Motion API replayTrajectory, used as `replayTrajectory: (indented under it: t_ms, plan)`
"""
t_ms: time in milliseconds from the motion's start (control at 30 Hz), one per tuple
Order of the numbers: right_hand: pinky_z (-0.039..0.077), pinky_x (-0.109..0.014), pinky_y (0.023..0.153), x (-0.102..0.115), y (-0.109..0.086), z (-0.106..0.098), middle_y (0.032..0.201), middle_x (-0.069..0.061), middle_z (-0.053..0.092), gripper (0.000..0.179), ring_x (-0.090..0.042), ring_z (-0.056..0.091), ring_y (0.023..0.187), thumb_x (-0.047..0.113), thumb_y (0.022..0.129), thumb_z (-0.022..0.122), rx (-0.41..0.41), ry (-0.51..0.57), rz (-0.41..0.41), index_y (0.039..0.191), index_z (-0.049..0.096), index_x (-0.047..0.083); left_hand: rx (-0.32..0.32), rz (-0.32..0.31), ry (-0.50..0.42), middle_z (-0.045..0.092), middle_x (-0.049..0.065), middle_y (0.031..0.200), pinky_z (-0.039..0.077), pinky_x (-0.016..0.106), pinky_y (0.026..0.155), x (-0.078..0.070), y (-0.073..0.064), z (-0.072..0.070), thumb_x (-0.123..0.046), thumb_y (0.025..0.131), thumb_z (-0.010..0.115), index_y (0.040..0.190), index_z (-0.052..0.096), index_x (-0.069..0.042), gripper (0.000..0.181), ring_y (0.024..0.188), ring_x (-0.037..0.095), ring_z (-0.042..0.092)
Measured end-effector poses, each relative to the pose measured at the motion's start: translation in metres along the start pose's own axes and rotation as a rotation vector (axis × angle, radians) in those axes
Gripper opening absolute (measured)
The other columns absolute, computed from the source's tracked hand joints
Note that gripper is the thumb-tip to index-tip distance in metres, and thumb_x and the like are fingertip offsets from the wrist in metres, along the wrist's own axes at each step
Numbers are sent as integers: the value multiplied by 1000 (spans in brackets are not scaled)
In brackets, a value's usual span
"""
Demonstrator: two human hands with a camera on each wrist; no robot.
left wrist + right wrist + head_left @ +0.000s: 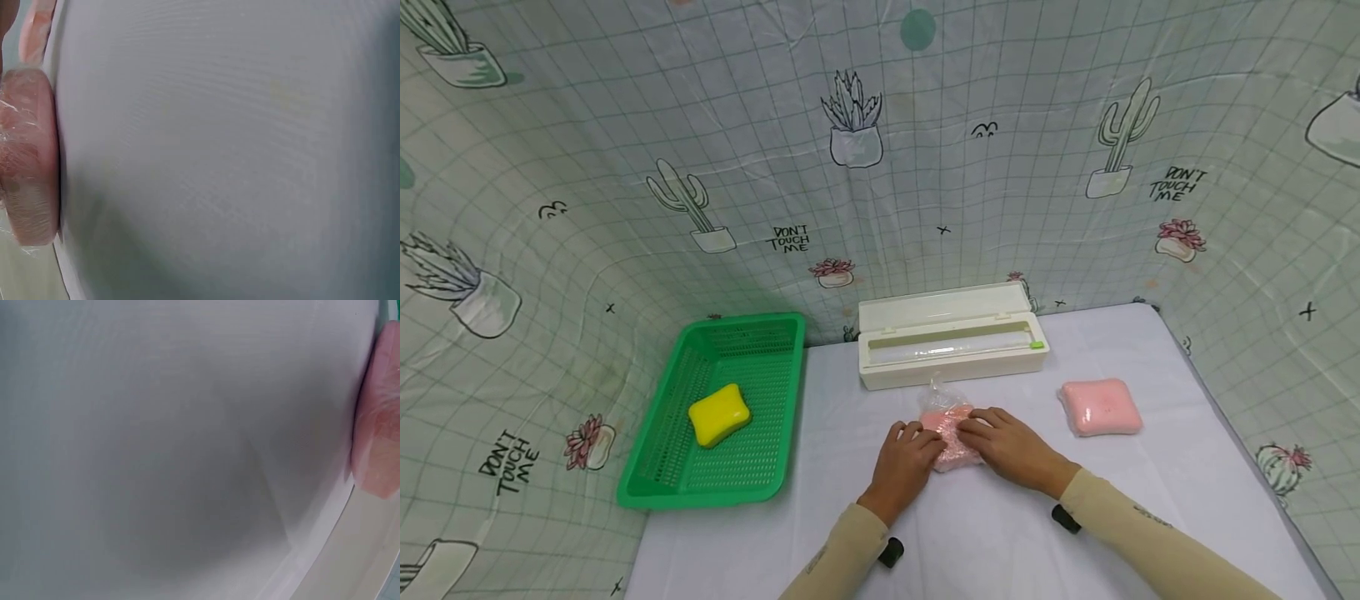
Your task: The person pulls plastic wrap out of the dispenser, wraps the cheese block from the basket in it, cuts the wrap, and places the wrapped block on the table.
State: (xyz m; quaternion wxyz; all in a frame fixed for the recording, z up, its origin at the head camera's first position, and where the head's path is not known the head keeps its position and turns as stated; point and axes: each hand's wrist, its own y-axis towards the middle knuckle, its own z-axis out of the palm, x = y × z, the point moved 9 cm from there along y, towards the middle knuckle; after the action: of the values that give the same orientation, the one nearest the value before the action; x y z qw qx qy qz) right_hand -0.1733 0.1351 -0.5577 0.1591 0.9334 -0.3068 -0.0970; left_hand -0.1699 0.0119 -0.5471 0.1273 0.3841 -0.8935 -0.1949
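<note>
A pink sponge (953,451) loosely wrapped in clear cling film lies on the table between both hands. My left hand (904,460) has its bent fingers on the sponge's left side and the film over it. From the right, my right hand (1017,448) holds the film on top with its fingertips. Loose, crumpled film (942,395) sticks out past the sponge's far end. The left wrist view shows wrinkled film on the side of the pink sponge (31,169); its edge (377,437) appears at the right of the right wrist view.
Behind the hands stands a white cling film dispenser (955,367), its lid raised and a film roll inside. A second pink sponge (1102,407) lies to the right. On the left, a green basket (790,417) holds a yellow sponge (719,415). A patterned curtain (925,192) surrounds the table.
</note>
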Motion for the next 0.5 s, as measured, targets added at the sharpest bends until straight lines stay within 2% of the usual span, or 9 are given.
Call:
replayTrajectory:
  t_ms: [133, 267, 367, 500]
  plan:
    - [51, -45, 105, -2, -3, 2, 132, -4, 71, 47, -27, 62, 124, 20, 88, 84, 33, 39, 14, 132, 73, 9, 29, -4, -2, 76, -14, 111, 48, 34, 96, 2, -3, 4, -31, 92, 84, 111, 82, -27, 19, 108, 12, 64]
    - [51, -47, 105, -3, -5, 3, 134, -6, 71, 53, -28, 62, 124, 32, 89, 84, 49, 86, 17, 134, 72, 8, 91, -3, -11, 75, -13, 116, 48, 36, 98, 2, -7, 9, -42, 90, 85, 116, 80, -27, 30, 112, 13, 62]
    - [51, -48, 104, -2, -5, 3, 132, -6, 73, 53, -29, 63, 123, 32, 87, 87, 47, 102, 19, 132, 73, 8, 134, 5, -7, 73, -13, 120, 48, 36, 100, 2, -10, 11, -47, 88, 85, 120, 77, -29, 37, 115, 13, 61]
    - [52, -46, 102, 1, -4, 1, 125, -3, 74, 48, -27, 64, 120, 27, 84, 89, 12, 102, 11, 126, 76, 9, 144, 19, -4, 73, -14, 124, 48, 36, 100, 1, -12, 10, -42, 92, 82, 122, 77, -31, 33, 117, 12, 61]
